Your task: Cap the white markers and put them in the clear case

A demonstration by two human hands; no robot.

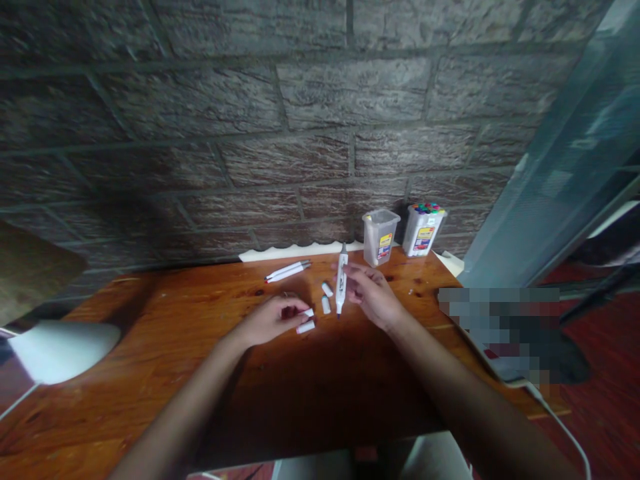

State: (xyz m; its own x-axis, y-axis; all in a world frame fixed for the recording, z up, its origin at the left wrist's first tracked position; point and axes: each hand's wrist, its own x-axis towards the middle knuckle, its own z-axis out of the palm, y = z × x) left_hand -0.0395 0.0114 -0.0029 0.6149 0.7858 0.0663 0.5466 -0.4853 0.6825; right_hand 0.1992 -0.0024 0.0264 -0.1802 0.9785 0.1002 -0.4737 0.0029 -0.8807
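Observation:
My right hand (371,293) pinches a white double-ended marker (341,280), held nearly upright with both tips bare, just above the wooden table (200,373). My left hand (273,320) rests on the table with fingers curled around a small white cap (309,312). Another white cap (305,327) lies just below its fingertips. Two more caps (326,297) lie between my hands. Two capped white markers (287,271) lie side by side farther back on the table.
An empty clear plastic tub (380,237) and a tub full of colored markers (424,229) stand against the brick wall. A white lamp head (60,350) sits at the left edge. A white cable (560,420) runs off the table's right side.

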